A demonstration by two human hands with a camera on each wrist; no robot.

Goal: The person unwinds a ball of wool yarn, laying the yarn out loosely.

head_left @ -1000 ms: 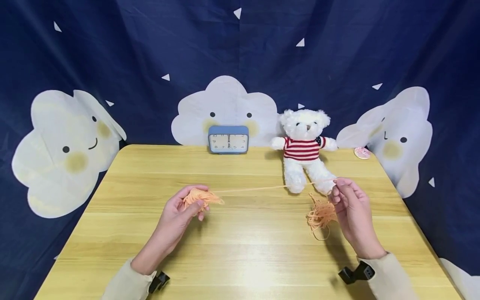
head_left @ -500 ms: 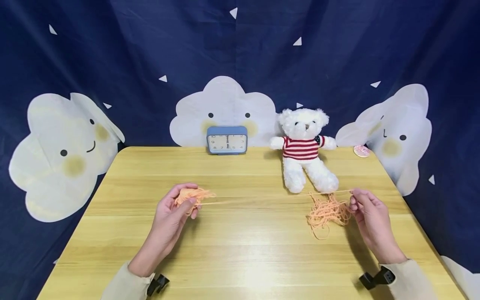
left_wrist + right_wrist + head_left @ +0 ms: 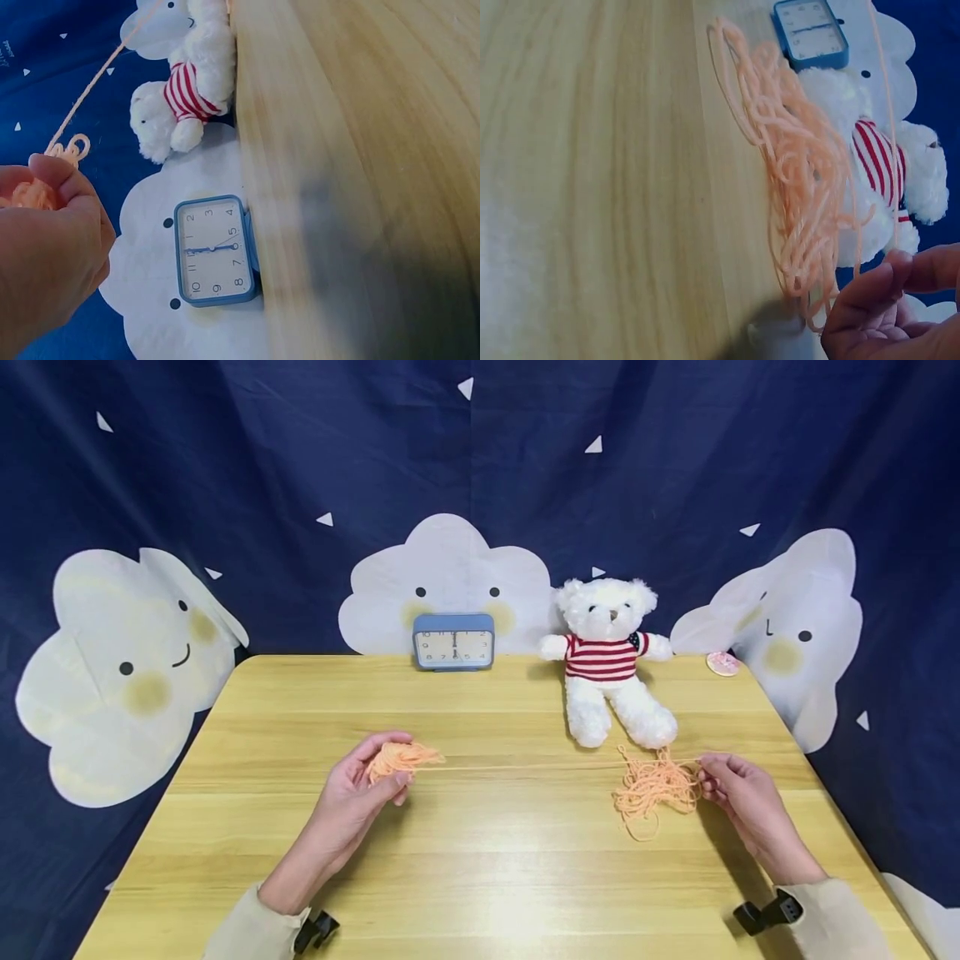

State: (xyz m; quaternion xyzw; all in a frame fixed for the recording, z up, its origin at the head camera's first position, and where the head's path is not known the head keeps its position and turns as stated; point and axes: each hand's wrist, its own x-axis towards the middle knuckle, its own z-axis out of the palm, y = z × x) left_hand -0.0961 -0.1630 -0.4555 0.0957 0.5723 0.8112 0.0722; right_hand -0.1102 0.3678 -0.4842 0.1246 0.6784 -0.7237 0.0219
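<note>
- Left hand [image 3: 362, 791] grips the bundle [image 3: 394, 759], thumb over it!
- Right hand [image 3: 741, 791] pinches the strand [image 3: 525, 767], taut between the 2 hands!
- Pile [image 3: 654, 786] lies on the table [image 3: 450, 839], beside the right hand, near the bear [image 3: 603, 657]!

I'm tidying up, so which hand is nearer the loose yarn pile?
Right. The right hand is close beside the loose yarn pile, on its right; the left hand is well off to its left.
</note>
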